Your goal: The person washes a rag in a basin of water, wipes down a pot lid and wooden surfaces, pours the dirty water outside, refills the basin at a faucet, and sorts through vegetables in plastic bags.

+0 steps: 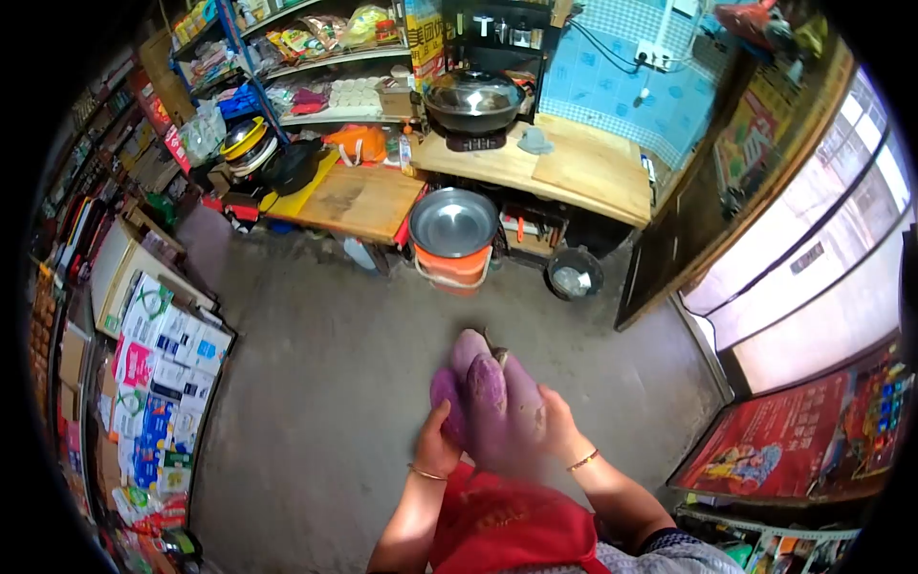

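Observation:
Several purple eggplants (487,390) are bunched together in front of my body, their stem ends and rounded tips pointing away from me. My left hand (439,444) grips the bunch from the left side, with the thumb up against a darker eggplant. On the right, my right hand (559,426) wraps round the paler eggplants, and its fingers are mostly hidden beneath them. The near end of the bunch is blurred. Below it shows a red apron (512,526) on my front.
Ahead, a metal basin (453,223) rests on an orange bucket (452,272). Behind are a wooden worktop (588,170), a lidded pan (473,100) and a lower wooden board (356,203). A black bin (574,274) stands near the open door (684,225). Packaged goods (163,383) line the left.

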`<act>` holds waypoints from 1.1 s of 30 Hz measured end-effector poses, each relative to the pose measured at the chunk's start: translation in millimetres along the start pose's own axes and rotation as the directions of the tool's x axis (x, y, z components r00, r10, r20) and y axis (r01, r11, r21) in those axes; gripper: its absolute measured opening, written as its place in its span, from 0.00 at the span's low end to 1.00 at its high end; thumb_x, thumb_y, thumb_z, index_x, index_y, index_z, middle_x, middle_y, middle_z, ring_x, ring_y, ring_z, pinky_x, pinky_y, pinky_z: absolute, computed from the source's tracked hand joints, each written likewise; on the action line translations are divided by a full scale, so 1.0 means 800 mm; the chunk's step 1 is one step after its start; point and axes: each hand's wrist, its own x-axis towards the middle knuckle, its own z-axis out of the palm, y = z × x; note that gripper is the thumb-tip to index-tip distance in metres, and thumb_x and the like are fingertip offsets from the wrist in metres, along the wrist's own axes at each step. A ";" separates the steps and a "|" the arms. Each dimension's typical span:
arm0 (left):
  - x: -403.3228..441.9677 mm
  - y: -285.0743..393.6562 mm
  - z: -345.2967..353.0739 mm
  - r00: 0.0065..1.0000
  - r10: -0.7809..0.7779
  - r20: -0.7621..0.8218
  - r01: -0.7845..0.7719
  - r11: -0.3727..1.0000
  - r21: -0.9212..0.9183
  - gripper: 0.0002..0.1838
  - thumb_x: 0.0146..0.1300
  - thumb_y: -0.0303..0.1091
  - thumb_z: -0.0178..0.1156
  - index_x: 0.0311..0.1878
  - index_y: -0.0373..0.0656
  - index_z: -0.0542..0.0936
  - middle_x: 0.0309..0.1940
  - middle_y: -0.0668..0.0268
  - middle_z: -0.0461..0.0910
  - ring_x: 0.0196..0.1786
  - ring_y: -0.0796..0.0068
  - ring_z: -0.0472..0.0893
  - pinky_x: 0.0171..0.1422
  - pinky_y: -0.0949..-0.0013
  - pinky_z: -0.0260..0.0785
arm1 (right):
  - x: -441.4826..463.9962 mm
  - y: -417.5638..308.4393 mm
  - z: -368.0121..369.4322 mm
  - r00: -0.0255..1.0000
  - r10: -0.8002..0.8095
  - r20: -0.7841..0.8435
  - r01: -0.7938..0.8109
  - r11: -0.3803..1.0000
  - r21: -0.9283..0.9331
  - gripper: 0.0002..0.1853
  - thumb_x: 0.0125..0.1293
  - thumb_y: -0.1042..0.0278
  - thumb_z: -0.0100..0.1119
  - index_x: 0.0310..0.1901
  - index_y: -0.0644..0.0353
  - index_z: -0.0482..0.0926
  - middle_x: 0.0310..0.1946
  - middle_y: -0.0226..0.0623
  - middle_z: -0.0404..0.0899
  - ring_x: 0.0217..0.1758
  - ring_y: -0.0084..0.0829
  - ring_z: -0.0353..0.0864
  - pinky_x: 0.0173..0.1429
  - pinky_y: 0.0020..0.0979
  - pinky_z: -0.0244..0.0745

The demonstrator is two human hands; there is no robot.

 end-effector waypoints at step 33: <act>1.318 0.254 -0.360 0.956 -0.189 -0.226 0.294 0.649 0.702 0.27 0.56 0.43 0.60 0.56 0.41 0.67 0.50 0.61 0.72 0.52 0.70 0.72 0.58 0.68 0.62 | 1.127 -0.393 -0.446 0.652 -0.437 -0.619 -0.342 0.559 -0.755 0.27 0.63 0.51 0.49 0.58 0.61 0.65 0.51 0.41 0.72 0.57 0.27 0.68 0.56 0.26 0.65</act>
